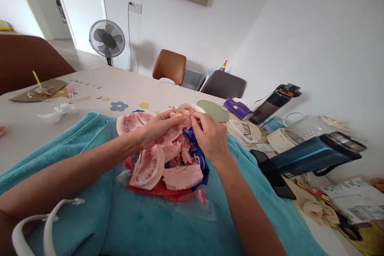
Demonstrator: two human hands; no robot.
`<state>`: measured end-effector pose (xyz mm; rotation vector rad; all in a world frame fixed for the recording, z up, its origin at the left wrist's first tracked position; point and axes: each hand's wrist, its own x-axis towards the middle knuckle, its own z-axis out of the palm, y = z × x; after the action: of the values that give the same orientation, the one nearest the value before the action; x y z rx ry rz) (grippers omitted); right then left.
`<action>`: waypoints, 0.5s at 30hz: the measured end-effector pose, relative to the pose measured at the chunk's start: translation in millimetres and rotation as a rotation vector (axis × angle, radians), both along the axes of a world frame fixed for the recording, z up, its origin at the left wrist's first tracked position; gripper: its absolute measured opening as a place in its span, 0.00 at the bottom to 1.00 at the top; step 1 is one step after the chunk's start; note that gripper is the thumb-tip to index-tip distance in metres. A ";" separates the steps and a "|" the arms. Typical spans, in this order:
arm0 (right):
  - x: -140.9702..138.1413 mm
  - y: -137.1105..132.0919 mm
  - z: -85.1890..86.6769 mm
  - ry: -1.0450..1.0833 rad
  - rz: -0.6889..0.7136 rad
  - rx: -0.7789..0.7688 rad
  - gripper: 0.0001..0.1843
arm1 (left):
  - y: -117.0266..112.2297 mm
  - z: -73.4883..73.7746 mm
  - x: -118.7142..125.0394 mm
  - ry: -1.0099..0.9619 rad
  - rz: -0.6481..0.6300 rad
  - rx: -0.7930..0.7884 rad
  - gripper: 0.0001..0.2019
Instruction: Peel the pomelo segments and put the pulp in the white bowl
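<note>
My left hand (160, 126) has its fingers closed around a small piece of pomelo flesh (179, 115). Opposite it, my right hand (211, 134) pinches the near side of the same piece between thumb and forefinger. Behind the hands, a white bowl (198, 107) shows part of its rim, with pinkish bits at its front. Below them, thick pink pomelo peels (148, 168) and torn membrane scraps (186, 150) lie heaped on a red and blue plastic bag (169, 194). A broad peel piece (183, 177) rests at the front of the heap. The fingertips partly cover the flesh.
A teal blanket (168, 232) lies under the bag. On the right are a phone (274, 174), a blue tumbler (312, 155), a dark bottle (271, 104), glasses (247, 131) and a purple tissue pack (238, 109). Crumpled tissue (61, 111) lies on the left.
</note>
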<state>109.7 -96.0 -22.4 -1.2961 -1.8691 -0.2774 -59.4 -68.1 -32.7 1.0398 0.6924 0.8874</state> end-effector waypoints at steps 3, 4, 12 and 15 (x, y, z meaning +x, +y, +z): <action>2.3 0.9 1.2 0.028 -0.058 0.033 0.10 | -1.1 2.3 -0.7 0.044 0.010 -0.007 0.16; 2.5 -0.2 2.8 0.094 -0.036 0.012 0.09 | -1.9 3.3 -0.8 0.060 0.009 0.004 0.15; -7.9 -10.2 7.5 0.221 0.231 -0.135 0.09 | -3.9 4.6 -0.7 0.060 -0.014 0.099 0.15; -8.1 -6.5 1.6 0.089 0.242 -0.046 0.13 | -2.8 3.2 -0.6 0.052 -0.022 0.084 0.15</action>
<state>101.7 -102.4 -20.8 -1.0804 -1.9421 -0.0495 -59.9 -70.9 -29.5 1.1470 0.6905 0.8795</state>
